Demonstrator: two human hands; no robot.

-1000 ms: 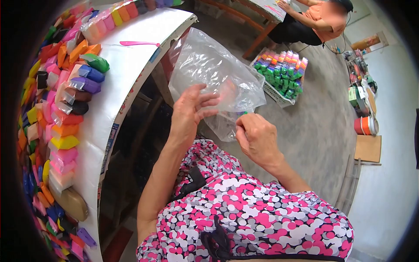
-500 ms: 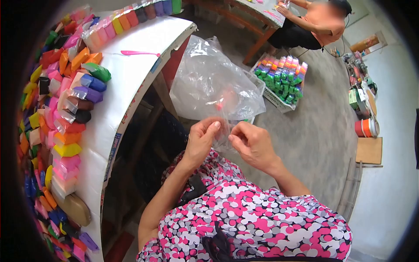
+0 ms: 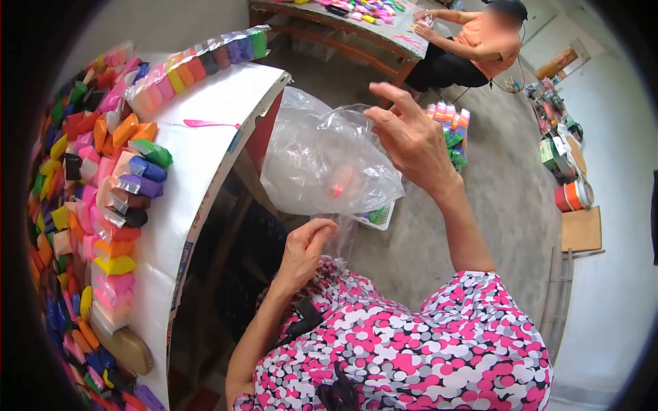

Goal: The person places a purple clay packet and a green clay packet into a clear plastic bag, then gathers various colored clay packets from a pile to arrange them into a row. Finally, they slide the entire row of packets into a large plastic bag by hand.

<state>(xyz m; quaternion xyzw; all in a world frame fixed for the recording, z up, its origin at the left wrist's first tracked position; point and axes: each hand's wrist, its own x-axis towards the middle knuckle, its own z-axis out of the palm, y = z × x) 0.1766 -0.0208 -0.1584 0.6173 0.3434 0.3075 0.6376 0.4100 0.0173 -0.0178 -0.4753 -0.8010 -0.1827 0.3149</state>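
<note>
My left hand is closed in front of my lap, thumb against the curled fingers. Pinched there is a thin clear plastic sleeve that hangs down beside the fingers. Higher up, my right hand is raised with its back toward me. Its thumb and index finger come together at a lifted edge of a large clear plastic bag, while the other fingers stay loosely bent. Inside this crumpled bag a small pink-red item shows through the film.
At left, a white table bears many colourful wrapped packets, a pink plastic tool and a brown oval object. A white basket stands beneath the bag. Beyond, a person sits at another table.
My right hand has moved up and away from my left, to the edge of the large bag. The left hand stays low with the clear sleeve. The view has tilted up slightly.
</note>
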